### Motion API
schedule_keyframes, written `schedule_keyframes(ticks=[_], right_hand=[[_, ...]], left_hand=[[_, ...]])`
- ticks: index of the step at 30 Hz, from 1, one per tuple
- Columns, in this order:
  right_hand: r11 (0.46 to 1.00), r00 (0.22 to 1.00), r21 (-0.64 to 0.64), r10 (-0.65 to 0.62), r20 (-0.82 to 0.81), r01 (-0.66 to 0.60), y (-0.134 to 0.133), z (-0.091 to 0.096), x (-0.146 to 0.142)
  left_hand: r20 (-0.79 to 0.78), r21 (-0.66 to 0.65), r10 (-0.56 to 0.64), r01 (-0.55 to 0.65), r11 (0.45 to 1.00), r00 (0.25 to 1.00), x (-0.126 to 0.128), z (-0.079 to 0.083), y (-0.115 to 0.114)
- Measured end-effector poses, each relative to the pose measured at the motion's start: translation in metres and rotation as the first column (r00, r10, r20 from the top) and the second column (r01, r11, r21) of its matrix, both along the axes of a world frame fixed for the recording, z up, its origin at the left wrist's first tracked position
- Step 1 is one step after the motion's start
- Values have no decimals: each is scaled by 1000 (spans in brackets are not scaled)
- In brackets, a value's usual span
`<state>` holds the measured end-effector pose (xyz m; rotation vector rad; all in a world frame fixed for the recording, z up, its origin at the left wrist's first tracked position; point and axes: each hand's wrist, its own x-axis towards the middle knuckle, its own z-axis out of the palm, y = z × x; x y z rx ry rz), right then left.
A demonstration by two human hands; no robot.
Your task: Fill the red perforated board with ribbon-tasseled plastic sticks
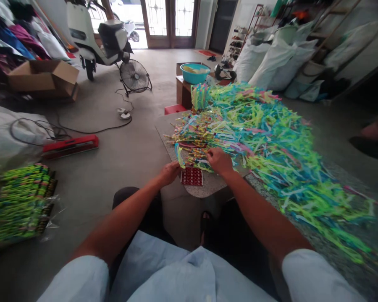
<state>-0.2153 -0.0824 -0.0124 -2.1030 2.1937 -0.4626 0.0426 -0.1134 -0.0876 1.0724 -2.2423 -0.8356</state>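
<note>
My left hand [170,173] is closed at the near left edge of a speckled stone table [199,192]. A blue and yellow ribbon tassel [178,154] rises from its pinched fingertips. My right hand [219,160] is closed over the near end of a pile of thin patterned sticks with ribbon tails [198,138]; what its fingertips grip is hidden among them. Between the hands, at the table's edge, lies a small red and white patterned piece [191,176]. Green, blue and pink ribbons [277,134] spread in a large heap to the right.
Behind the heap, a turquoise basin [194,73] rests on a box. A red stool [175,109] stands beyond the table. Left on the floor are a fan [135,76], a red long device [71,144], a cable and bundled green items [19,201]. White sacks [277,63] stand back right.
</note>
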Motion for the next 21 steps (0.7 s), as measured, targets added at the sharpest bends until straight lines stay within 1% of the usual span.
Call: schedule_keyframes(ticks=[3,6,9,11,14,18,19,21], right_hand=[[998,981,60,46,-191,-35,-8,5,-9],[989,957,126,104,-271,-71,-13,10,-4],[982,948,159,141,-285,-98,-16,14,-1],[982,949,148,152,-277,-115,-14,15,-3],[978,943,130,192,-273,-162,-4,15,-4],[945,900,180,316,-302,-271,15,9,9],[945,897,180,318,-308,-273,18,6,13],[961,910,162,268,-317,-226,18,0,21]], left_hand=[[-6,24,-8,8,1000,1000,1,-3,-4],[-28,52,-42,43,998,999,3,-7,-7],[-36,53,-72,74,996,997,6,-8,-9],[-30,50,-83,84,995,996,8,-7,-7],[-27,63,-77,78,995,997,9,-3,-4],[-56,84,-84,88,993,995,8,0,-1],[-61,83,-84,89,993,995,8,0,-1],[-59,83,-82,87,993,995,8,1,-1]])
